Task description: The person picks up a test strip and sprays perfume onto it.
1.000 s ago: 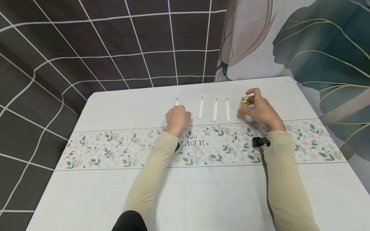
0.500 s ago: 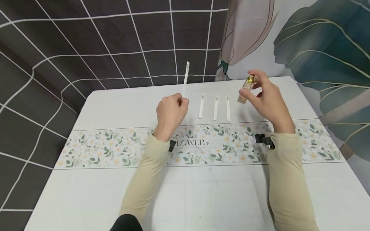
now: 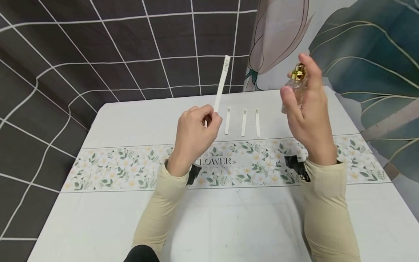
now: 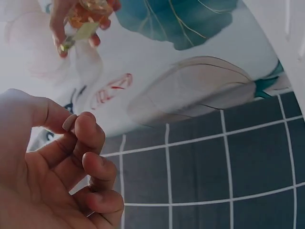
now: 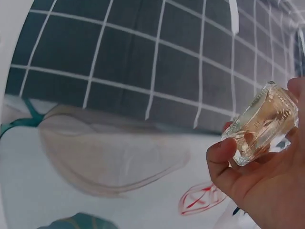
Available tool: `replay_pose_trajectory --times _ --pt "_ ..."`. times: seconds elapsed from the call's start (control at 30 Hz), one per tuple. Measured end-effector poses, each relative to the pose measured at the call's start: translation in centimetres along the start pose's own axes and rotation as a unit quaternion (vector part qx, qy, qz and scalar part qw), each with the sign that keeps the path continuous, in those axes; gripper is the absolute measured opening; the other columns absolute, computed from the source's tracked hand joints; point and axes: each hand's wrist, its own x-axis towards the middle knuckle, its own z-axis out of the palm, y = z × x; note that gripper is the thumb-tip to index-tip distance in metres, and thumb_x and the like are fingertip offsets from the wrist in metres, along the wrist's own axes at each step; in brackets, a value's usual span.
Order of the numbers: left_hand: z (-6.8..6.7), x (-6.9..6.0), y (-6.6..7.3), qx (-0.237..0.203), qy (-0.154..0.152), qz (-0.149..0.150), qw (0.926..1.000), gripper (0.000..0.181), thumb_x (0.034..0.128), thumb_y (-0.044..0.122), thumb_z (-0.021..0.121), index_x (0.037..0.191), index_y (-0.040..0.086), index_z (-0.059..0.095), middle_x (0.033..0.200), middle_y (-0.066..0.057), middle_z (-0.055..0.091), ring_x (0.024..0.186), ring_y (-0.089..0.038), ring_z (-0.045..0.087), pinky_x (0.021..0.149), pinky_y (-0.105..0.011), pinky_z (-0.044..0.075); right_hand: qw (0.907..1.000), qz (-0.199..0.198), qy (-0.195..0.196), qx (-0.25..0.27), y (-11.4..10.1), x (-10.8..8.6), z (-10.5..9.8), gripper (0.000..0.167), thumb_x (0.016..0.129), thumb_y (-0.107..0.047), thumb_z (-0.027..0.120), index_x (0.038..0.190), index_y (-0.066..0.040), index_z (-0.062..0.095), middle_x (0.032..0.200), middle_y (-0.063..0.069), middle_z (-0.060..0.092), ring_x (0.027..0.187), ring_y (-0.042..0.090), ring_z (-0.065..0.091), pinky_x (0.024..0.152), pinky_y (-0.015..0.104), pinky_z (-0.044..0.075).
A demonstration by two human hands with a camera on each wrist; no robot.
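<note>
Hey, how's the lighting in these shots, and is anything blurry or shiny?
Head view: brightest, a soft shadow beside the right sleeve on the tablecloth; right wrist view: dimmer and bluish, glints on the glass bottle; left wrist view: also dim, the glass bottle blurred, the nearer left hand sharper.

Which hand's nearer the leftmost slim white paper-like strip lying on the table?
Left. The left hand is just left of that strip; the right hand is farther off to its right.
</note>
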Motion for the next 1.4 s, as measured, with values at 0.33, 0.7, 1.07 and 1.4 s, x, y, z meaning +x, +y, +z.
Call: replay_pose_trajectory --times 0.33,0.7,1.07,1.4 --pt "-0.2 -0.8 1.7 -0.013 -0.008 0.039 0.9991 0.025 0.0851 0.008 0.053 0.061 0.014 0.052 0.055 0.003 0.044 0.060 -0.013 0.040 0.055 -0.030 0.033 0.9994 -0.032 0.009 0.010 -1.9 -0.6 1.1 0.055 0.102 -0.029 0.060 0.150 -0.013 0.037 0.112 -0.001 0.050 0.074 0.010 0.046 0.075 0.025 0.037" --pt "-0.4 -1.4 2.6 -0.016 0.002 0.065 0.9978 0.026 0.0840 0.008 0.053 0.060 0.014 0.047 0.055 0.003 0.037 0.058 -0.013 0.036 0.053 -0.028 0.029 0.9983 -0.013 0.056 0.005 -2.1 -0.7 1.2 0.050 0.098 -0.029 0.067 0.143 -0.014 0.050 0.143 0.003 0.055 0.081 0.006 0.044 0.076 0.022 0.034" --pt "-0.6 -1.7 3.1 -0.014 0.001 0.076 0.9970 0.025 0.0845 0.008 0.054 0.060 0.013 0.049 0.055 0.003 0.037 0.058 -0.013 0.037 0.054 -0.029 0.030 0.9982 0.003 0.059 -0.010 -2.1 -0.7 1.1 0.045 0.098 -0.025 0.065 0.140 -0.015 0.053 0.131 0.009 0.058 0.076 0.007 0.043 0.064 0.023 0.035" --pt "-0.7 -1.8 3.3 -0.006 -0.007 0.078 0.9969 0.024 0.0843 0.009 0.054 0.061 0.014 0.052 0.055 0.004 0.038 0.058 -0.013 0.038 0.055 -0.029 0.031 0.9985 0.009 0.050 -0.018 -2.0 -0.6 1.0 0.045 0.099 -0.025 0.064 0.141 -0.016 0.052 0.112 -0.013 0.048 0.069 0.008 0.042 0.059 0.021 0.035"
